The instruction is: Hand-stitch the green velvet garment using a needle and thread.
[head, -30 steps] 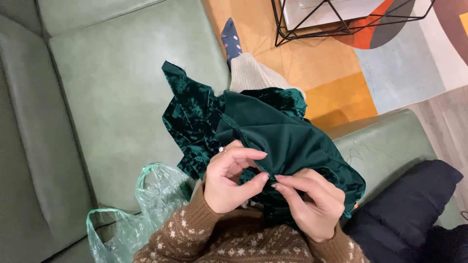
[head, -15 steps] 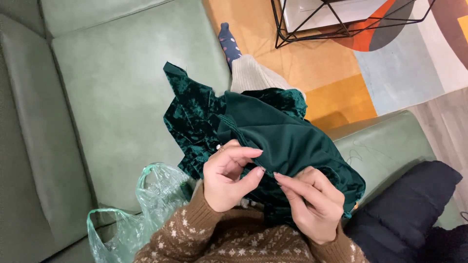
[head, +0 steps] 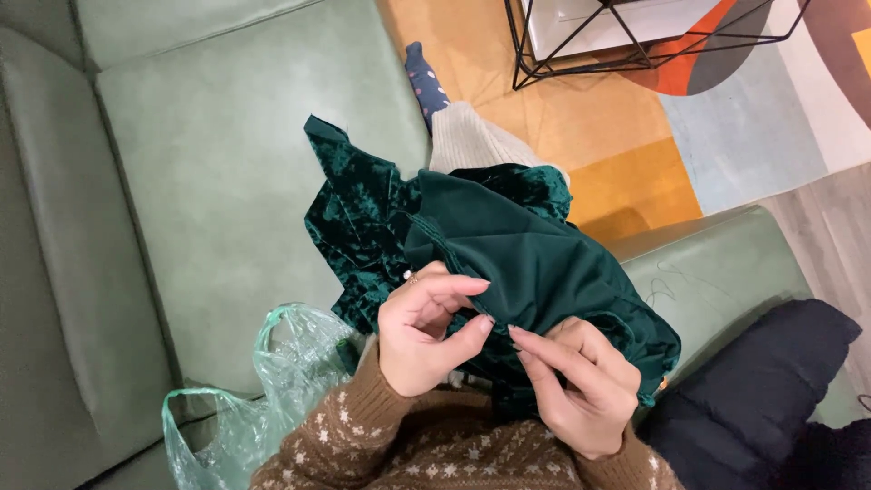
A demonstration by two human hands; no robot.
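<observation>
**Working the edge of the green velvet garment**

I am pinching the dark green velvet garment (head: 508, 245) with both hands at its near edge. My left hand (head: 422, 331) is curling closed, thumb and forefinger meeting on a fold of the fabric; something small and pale shows by the forefinger, but I cannot tell what it is. My right hand (head: 572, 390) is gripping the same edge just beside the left, fingers pressing the cloth from below. The garment is bunched on my lap, its smooth lining facing up and its crushed-velvet side spilling away from me.

Judged from the grip, I am locating or holding a spot along the hem or seam. The next move calls for steady tension between both pinches, so the fold does not slip.

Left of the garment, a clear green plastic bag (head: 245, 399) is lying on the green sofa (head: 209, 163). Right of it, a black padded coat (head: 762, 390) is resting. Beyond the garment, a patterned rug (head: 617, 145) is carrying a black wire-frame table (head: 653, 36).
</observation>
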